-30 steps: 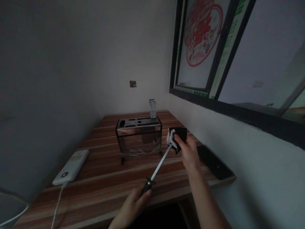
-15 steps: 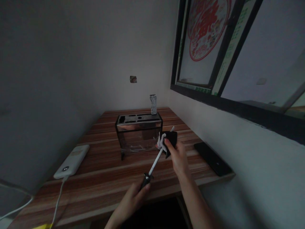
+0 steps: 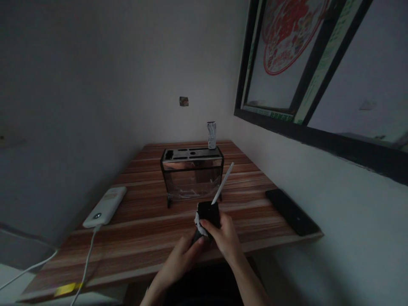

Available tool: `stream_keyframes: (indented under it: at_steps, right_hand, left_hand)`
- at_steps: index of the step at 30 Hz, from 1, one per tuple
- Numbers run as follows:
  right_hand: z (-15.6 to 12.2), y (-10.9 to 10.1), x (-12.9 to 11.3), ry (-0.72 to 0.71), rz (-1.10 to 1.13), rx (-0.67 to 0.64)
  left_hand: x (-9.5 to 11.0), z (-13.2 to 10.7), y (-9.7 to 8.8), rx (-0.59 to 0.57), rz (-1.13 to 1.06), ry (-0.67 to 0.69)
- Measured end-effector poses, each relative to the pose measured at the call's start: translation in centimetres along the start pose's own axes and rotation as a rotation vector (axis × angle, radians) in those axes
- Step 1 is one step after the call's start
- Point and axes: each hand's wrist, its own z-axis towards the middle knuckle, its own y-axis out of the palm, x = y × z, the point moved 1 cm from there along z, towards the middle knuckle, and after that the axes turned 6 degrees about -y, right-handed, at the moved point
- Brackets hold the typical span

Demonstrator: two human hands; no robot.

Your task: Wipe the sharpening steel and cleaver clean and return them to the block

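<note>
My left hand (image 3: 178, 258) is closed round the dark handle of a sharpening steel (image 3: 224, 181), low over the table's front edge. The pale rod tilts up and away to the right. My right hand (image 3: 227, 239) grips a black and white cloth (image 3: 208, 212), wrapped round the steel close to the handle. The cloth hides the rod's lower end and most of the handle. My two hands are close together. Beyond them a knife block (image 3: 192, 166) with clear sides and a slotted top stands on the wood-grain table (image 3: 140, 238).
A small grey and white box-like object (image 3: 211, 136) stands upright at the block's back right. On the left lies a white power bank (image 3: 106, 206) with a cable (image 3: 91, 250). A black phone (image 3: 292, 212) lies at the right edge beside the wall. Something yellow (image 3: 65, 290) sits front left.
My right hand has slid the cloth down the steel, from near the tip to beside the handle. My left hand still holds the handle. The view has shifted slightly.
</note>
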Motion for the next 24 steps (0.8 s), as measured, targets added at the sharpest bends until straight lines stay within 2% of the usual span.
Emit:
stream_keyframes:
  at_steps: [5,13,16,24]
  right_hand:
    - [-0.1,-0.1,-0.1,0.014,0.056,0.000]
    - [0.4,-0.8,-0.5,-0.017,0.017,0.052]
    - [1.2,-1.8,-1.0,-0.050,-0.006,0.114]
    - [4.3,-5.2,-2.7,-0.182,-0.035,0.196]
  left_hand:
    - [0.2,-0.1,-0.1,-0.044,0.060,0.032]
    - [0.1,0.0,-0.1,-0.061,0.065,-0.010]
    - [-0.2,0.0,-0.1,-0.079,0.046,-0.035]
    - [-0.4,-0.5,-0.4,-0.010,0.147,-0.030]
